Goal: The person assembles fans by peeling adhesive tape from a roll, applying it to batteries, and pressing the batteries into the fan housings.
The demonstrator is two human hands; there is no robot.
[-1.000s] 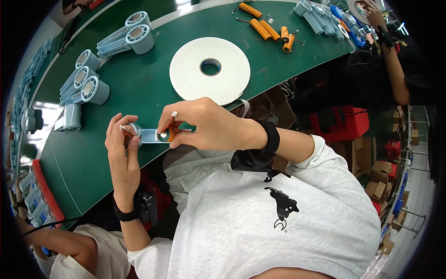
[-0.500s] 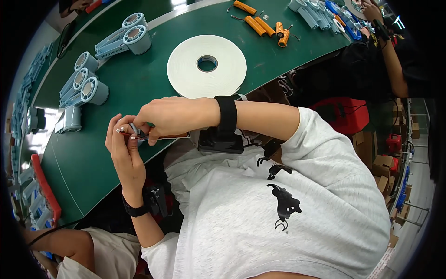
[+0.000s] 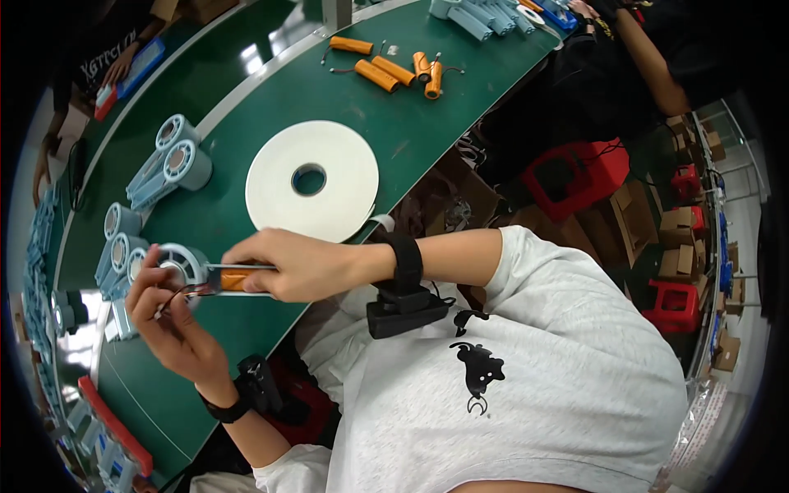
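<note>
A light-blue handheld fan (image 3: 196,256) lies across my hands, its round head to the left and its open handle to the right. An orange cylindrical battery (image 3: 235,279) sits inside the handle. My right hand (image 3: 288,264) is closed round the handle's end, thumb against the battery. Beside the fan head, my left hand (image 3: 177,333) has its fingers bent around thin dark and red wires (image 3: 194,291); a small pale connector (image 3: 159,312) shows at its fingers. Part of the head is hidden behind those fingers.
A large white tape roll (image 3: 271,189) lies on the green table (image 3: 362,119). Several orange batteries (image 3: 376,75) lie farther back. More light-blue fans (image 3: 187,164) stand at the left. A red stool (image 3: 575,177) is right of the table edge. Other people work at the far side.
The fan has turned so its head and the battery in its handle now show. My right hand has drawn back from my left fingers to the handle. The head view has shifted.
</note>
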